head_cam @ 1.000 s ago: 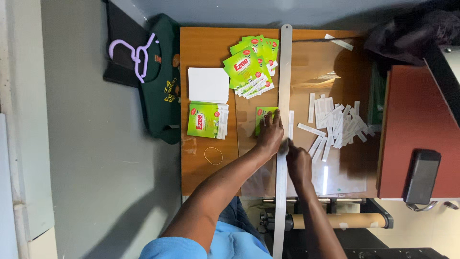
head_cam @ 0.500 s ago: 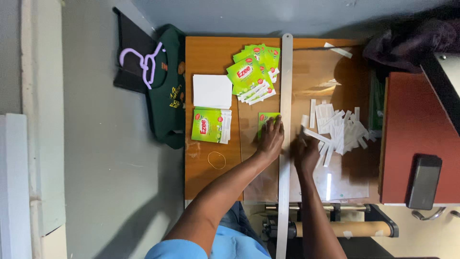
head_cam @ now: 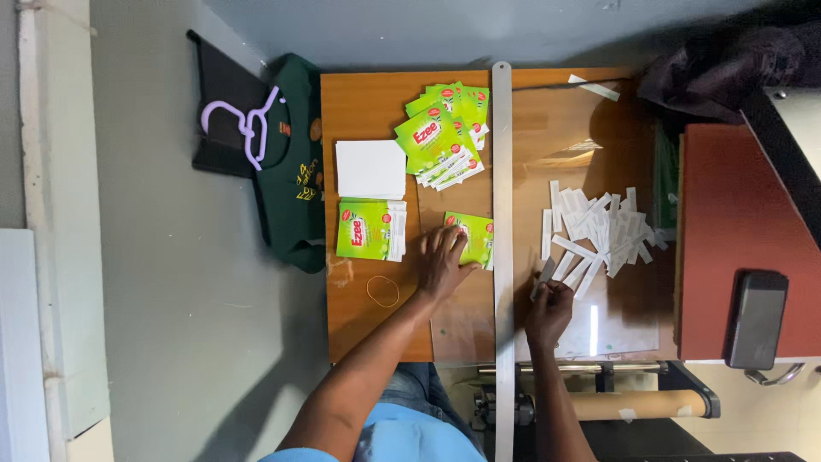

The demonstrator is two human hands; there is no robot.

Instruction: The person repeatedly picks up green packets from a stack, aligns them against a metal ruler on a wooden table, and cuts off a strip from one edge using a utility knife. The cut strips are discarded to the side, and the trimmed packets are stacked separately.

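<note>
My left hand (head_cam: 445,261) lies flat on a green sachet (head_cam: 472,238) on the wooden table (head_cam: 368,107), just left of a long metal bar (head_cam: 501,171). My right hand (head_cam: 549,310) is on the other side of the bar and pinches a white paper strip (head_cam: 544,275) at the near edge of a heap of several white strips (head_cam: 603,231). A fanned pile of green sachets (head_cam: 445,135) lies at the far side, with a neat stack of sachets (head_cam: 369,229) and a white pad (head_cam: 369,168) to the left.
A rubber band (head_cam: 382,291) lies near the table's front. A green garment (head_cam: 291,171) and a purple hanger (head_cam: 248,124) hang off the left side. A red surface with a black device (head_cam: 756,318) stands to the right. A roll of brown paper (head_cam: 637,404) sits below the table edge.
My right hand has moved right, away from the bar, to the near edge of the strip heap and has taken hold of a strip. My left hand stays on the sachet.
</note>
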